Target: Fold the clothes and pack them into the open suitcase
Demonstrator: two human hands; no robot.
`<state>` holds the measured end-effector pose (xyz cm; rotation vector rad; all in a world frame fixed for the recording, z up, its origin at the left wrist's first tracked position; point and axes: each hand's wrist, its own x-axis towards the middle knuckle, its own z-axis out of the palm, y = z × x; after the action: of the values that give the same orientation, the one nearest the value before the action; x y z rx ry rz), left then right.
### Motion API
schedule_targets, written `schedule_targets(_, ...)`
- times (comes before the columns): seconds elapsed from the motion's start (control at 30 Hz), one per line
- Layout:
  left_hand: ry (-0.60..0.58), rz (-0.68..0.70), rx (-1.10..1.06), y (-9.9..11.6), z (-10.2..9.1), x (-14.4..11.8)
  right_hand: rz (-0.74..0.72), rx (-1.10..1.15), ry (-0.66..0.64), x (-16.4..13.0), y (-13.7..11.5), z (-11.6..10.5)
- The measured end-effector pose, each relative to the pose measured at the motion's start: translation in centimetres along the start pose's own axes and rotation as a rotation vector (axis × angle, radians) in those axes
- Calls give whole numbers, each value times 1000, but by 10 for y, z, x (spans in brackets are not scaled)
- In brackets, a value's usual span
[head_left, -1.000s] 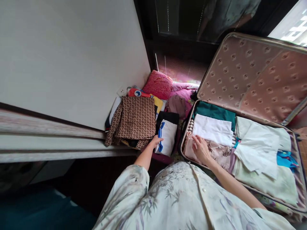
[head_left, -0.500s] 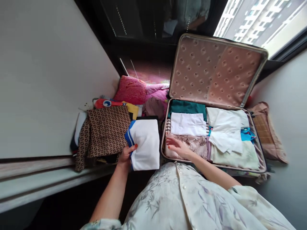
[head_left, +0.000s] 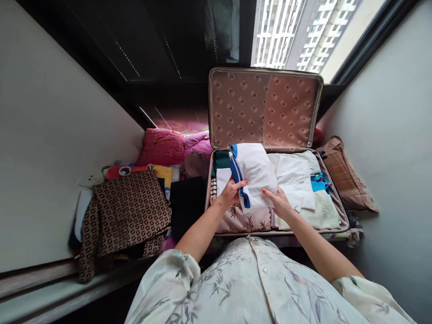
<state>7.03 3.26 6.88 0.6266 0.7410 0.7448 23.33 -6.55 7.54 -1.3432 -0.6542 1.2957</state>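
Both my hands hold a folded white garment with blue trim [head_left: 254, 173] above the open suitcase [head_left: 338, 201]. My left hand [head_left: 230, 193] grips its near left edge by the blue band. At its near right edge sits my right hand [head_left: 278, 201]. Folded clothes fill the suitcase below: a dark green piece [head_left: 221, 158], white pieces [head_left: 294, 175], a floral beige one [head_left: 243, 220] and a pale green one [head_left: 322, 211]. Its patterned lid [head_left: 263, 108] stands upright behind.
Left of the suitcase lies a pile of clothes: a brown patterned garment [head_left: 128, 213], a black one [head_left: 187, 202], a red and yellow piece [head_left: 135, 171], pink bedding [head_left: 162, 146]. A brown bag [head_left: 344, 173] leans by the right wall. A window is behind.
My left hand lifted the white garment off the pile at the left and carried it right over the suitcase. My right hand left the floral piece and took hold of the garment too.
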Motion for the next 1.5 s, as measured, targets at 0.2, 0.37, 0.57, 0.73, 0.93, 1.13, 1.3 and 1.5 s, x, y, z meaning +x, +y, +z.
schedule_targets(0.2,292,20,918,-70,16,16,-24,-1025,302,-21,47,-88)
schedule_targets(0.37,56,498,1754,-104,18,10,-441,-1478,336,-10,41,-101)
schedule_targets(0.57,-144,258,1991,-151,18,42,-380,-1609,71,84,57,-73)
schedule_targets(0.73,-195,185,1944,-156,13,52,-289,-1635,-2,116,89,-78)
schedule_targets(0.93,-331,233,1789,-133,9,38,-518,-1708,119,110,93,-90)
schedule_targets(1.13,33,660,1300,-121,-31,-46,-725,-1774,115,73,93,-85)
schedule_targets(1.3,763,645,831,-108,-137,-122,-645,-1846,-23,42,107,-80)
schedule_targets(1.5,1364,-111,633,-105,-276,-146,-559,-1882,-44,52,111,-85)
